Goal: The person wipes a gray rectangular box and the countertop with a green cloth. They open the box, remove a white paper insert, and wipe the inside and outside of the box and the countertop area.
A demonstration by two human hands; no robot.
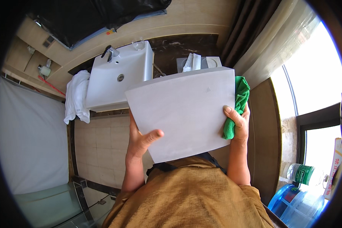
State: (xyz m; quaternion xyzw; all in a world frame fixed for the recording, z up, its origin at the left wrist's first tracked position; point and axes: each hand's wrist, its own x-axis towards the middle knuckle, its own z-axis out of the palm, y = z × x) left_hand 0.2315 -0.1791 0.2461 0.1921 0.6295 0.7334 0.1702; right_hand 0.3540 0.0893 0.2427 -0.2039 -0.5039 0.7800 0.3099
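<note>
A large, flat, pale grey box-like panel [184, 114] with a thick far edge is held in front of my body, tilted. Its underside is out of sight. My left hand [140, 142] grips its left edge, thumb over the top face and fingers hidden beneath. On the opposite edge my right hand [238, 123] is closed, thumb on the face. A crumpled green cloth [242, 93] is pinched between that hand and the panel's right side.
Beyond the panel, a white washbasin [131, 70] with a chrome faucet [111, 52] stands on a dark counter [178, 43]. White towels [78, 95] hang at its left. A grey tray [213, 62] sits behind the panel. Plastic water bottles [301, 174] are by the right window.
</note>
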